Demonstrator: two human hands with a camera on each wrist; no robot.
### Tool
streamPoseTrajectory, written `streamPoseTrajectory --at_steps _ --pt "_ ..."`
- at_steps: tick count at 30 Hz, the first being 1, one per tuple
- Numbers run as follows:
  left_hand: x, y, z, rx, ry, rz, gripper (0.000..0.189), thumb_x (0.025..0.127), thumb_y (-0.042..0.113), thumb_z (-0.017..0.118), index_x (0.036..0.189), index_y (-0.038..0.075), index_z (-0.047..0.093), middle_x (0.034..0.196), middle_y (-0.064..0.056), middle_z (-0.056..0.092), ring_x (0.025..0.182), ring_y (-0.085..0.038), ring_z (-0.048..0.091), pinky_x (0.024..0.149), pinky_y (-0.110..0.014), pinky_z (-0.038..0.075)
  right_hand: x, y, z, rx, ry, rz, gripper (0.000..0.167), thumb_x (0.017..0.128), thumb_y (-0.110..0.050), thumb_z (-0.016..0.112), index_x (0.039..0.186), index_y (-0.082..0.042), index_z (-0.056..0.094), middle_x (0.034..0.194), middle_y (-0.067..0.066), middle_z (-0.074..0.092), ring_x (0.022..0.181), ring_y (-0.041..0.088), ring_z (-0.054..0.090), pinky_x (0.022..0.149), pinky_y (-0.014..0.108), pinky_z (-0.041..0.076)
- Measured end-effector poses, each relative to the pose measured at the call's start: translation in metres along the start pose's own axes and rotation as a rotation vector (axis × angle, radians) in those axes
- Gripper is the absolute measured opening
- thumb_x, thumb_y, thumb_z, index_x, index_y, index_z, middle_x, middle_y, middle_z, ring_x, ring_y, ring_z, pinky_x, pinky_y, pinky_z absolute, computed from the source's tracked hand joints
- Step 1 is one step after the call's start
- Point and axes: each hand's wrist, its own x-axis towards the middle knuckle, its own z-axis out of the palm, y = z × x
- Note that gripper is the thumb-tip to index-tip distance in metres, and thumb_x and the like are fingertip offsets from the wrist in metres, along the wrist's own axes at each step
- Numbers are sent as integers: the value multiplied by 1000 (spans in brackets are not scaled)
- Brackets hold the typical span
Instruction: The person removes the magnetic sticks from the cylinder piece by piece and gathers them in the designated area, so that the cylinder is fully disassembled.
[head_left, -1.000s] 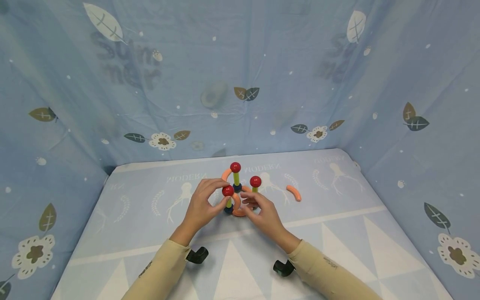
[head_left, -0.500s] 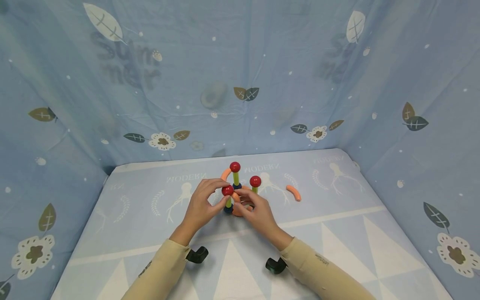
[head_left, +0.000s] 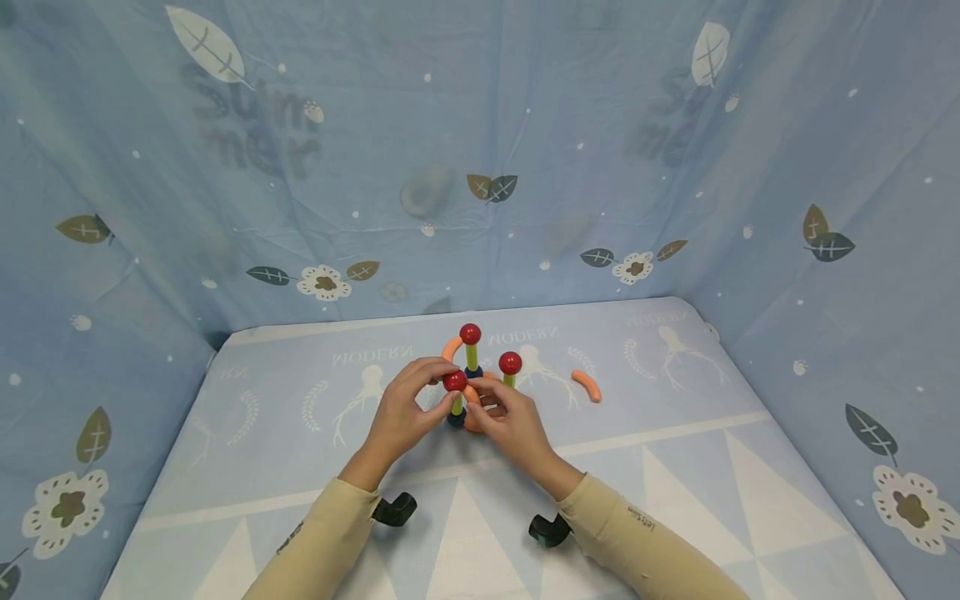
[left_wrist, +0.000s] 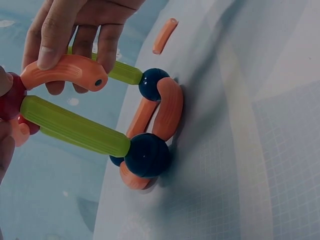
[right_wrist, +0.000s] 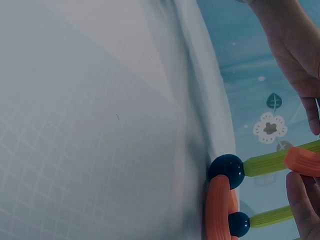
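On the table stands a toy frame of dark blue balls [left_wrist: 146,155], upright yellow-green rods [left_wrist: 77,125], red balls on top and curved orange sticks [left_wrist: 169,110] joining the bottom. My left hand [head_left: 405,404] grips the nearest red ball [head_left: 454,381] between thumb and fingers. Beside it, my right hand [head_left: 516,423] pinches a curved orange stick [left_wrist: 67,70], thumb on its near side. One end of this stick meets the gripped red ball; its other end, with a small dark hole, points free in the left wrist view. My hands partly cover the frame in the head view.
A loose curved orange stick [head_left: 587,386] lies right of the frame. Two more red balls top the back rod [head_left: 470,333] and right rod [head_left: 510,362]. Another orange stick [head_left: 452,348] arches from the back ball. Patterned blue cloth [head_left: 480,167] hangs behind the table.
My right hand has moved left from beside the curved orange stick and now pinches it. The left hand has stayed on the red ball, and the frame has kept its place.
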Motion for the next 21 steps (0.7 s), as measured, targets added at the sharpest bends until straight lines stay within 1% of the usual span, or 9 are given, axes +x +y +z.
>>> streamPoseTrajectory --at_steps 2,5,10,13,19,21 --pt "0 0 0 -1 -3 -2 35 90 13 78 123 15 69 123 4 66 100 -12 59 86 -29 52 0 12 2 5 -1 2 32 95 -8 73 127 -7 68 110 10 74 94 26 73 72 32 61" --pt "0 1 0 2 -2 0 35 90 13 78 123 15 69 123 4 66 100 -13 59 86 -30 52 0 11 1 -1 -7 9 31 95 -11 73 127 -9 69 111 7 74 95 22 73 73 29 61" --pt "0 1 0 8 -4 -2 34 90 14 78 123 15 69 123 4 66 100 -13 59 86 -31 52 0 10 0 -17 -13 19 31 96 -12 72 127 -10 69 112 6 73 95 20 73 73 27 60" --pt "-1 0 0 9 -4 -4 34 90 15 78 123 15 69 123 4 66 100 -13 59 87 -31 52 0 10 -1 -20 -18 26 31 96 -12 72 127 -11 69 112 6 73 95 19 73 73 26 60" --pt "-1 -1 -1 10 6 1 35 90 14 78 123 15 69 123 3 66 101 -13 60 86 -31 53 -1 13 -2 -8 -40 31 35 95 -4 71 129 -11 69 109 9 73 90 23 73 71 26 60" --pt "-1 -1 -1 14 6 4 35 89 14 78 123 16 69 124 3 66 101 -13 60 87 -31 53 -3 14 -3 -20 -45 29 36 95 -4 71 130 -11 69 109 7 72 90 22 72 72 26 60"
